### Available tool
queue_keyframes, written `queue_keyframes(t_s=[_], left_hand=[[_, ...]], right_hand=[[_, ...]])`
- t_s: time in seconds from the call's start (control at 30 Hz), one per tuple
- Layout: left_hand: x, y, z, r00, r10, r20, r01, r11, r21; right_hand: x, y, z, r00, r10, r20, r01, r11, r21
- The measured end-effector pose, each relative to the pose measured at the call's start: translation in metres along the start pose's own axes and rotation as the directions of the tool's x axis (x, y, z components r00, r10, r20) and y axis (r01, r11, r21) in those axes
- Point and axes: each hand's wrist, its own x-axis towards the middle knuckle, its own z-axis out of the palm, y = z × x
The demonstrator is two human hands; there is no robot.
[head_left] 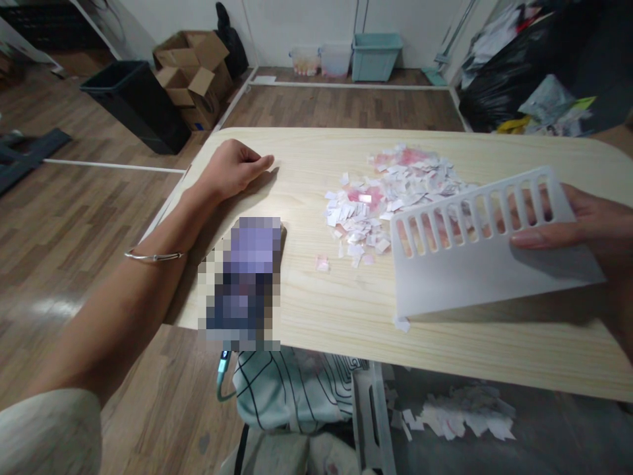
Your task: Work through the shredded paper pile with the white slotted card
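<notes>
My right hand (568,214) grips a white plastic sheet with a row of long slots (475,270), thumb on the near face and fingers behind it. The slotted sheet is tilted over the table, in front of the right part of a heap of small white and pink paper scraps (405,181). On the table's left side rests my left hand (235,168), fingers curled and closed, with nothing visible in them. Nearer to me lies a phone-like device (247,264), blurred out, beside my left forearm. A loose pink scrap (322,263) sits apart from the heap.
Below the pale wood table (326,323), more scraps (465,412) lie in a grey tray or drawer (558,429). A teal cable (221,379) hangs by a patterned cloth (291,389). Beyond are a black bin (138,105), cardboard boxes (192,72), a teal tub (376,58) and black bags (519,72).
</notes>
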Motion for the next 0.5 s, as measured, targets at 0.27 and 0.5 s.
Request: queue_keyframes(t_s=[0.27,0.5], left_hand=[[0.0,-0.002,0.001,1.0,0.007,0.0,-0.007,1.0,-0.009],[0.007,-0.01,0.002,0.999,0.037,-0.014,-0.037,0.999,-0.039]], right_hand=[[-0.009,-0.008,0.031,0.998,-0.049,-0.037,0.048,0.998,-0.029],[-0.005,-0.001,0.001,0.999,-0.015,-0.05,0.013,0.999,-0.035]])
